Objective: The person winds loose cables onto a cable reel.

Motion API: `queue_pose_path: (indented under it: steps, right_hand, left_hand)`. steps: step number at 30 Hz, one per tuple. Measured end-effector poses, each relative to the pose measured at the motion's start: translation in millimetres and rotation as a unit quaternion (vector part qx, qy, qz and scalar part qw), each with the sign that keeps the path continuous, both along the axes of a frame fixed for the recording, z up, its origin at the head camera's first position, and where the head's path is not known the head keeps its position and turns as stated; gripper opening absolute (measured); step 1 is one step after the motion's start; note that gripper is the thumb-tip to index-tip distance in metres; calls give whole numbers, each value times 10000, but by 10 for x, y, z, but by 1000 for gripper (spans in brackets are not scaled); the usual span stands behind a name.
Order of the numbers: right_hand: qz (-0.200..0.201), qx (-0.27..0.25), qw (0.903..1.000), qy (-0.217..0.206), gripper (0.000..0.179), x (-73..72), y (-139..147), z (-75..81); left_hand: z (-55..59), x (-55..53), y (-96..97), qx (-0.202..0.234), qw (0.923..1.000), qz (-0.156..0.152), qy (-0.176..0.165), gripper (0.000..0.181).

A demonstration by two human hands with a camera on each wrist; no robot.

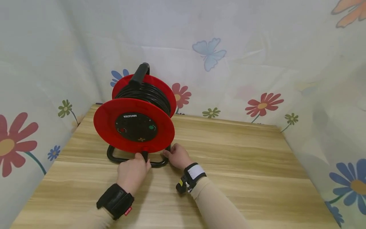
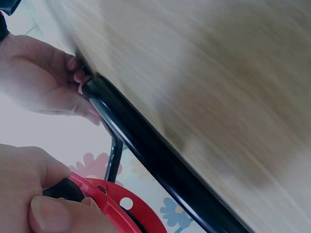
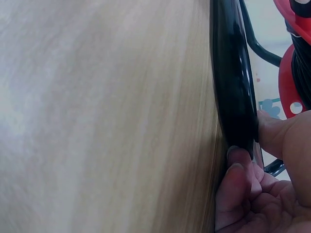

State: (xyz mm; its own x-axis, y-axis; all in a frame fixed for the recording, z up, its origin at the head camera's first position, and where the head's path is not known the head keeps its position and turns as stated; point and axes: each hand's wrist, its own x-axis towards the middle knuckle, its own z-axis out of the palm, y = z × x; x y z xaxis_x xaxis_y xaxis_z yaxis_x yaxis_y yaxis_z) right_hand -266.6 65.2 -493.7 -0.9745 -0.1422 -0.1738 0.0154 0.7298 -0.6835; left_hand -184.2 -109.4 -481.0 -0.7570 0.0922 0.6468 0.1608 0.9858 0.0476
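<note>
A red cable reel wound with black cable stands on the left half of the table, its round black panel facing me. My left hand pinches the short black knob low on the reel's front disc. In the left wrist view, thumb and fingers close round that knob. My right hand grips the front right corner of the black tubular stand. The right wrist view shows fingertips under the tube and the thumb on its other side.
Atop the reel is a black carrying handle. The wood-grain table extends to the right of the reel. A flower-printed fabric wall encloses the back and both sides.
</note>
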Motion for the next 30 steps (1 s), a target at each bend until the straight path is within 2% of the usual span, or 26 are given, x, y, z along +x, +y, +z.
queue_pose_path:
  steps: [11, 23, 26, 30]
  right_hand:
    - [-42, -90, 9999, -126, 34, 10, 12, 1]
    - [14, -130, 9998, -155, 31, 30, -8, 16]
    - [-8, -140, 9998, -166, 31, 24, 0, 12]
    - [-20, -157, 9998, -156, 31, 35, 0, 20]
  left_hand:
    - [43, 37, -190, 72, 10000, 54, -24, 34]
    - [2, 32, -365, 287, 9986, 243, -360, 32]
    - [16, 33, -419, 398, 9975, 200, -546, 32]
    - [49, 55, -491, 726, 9912, 254, -1078, 33]
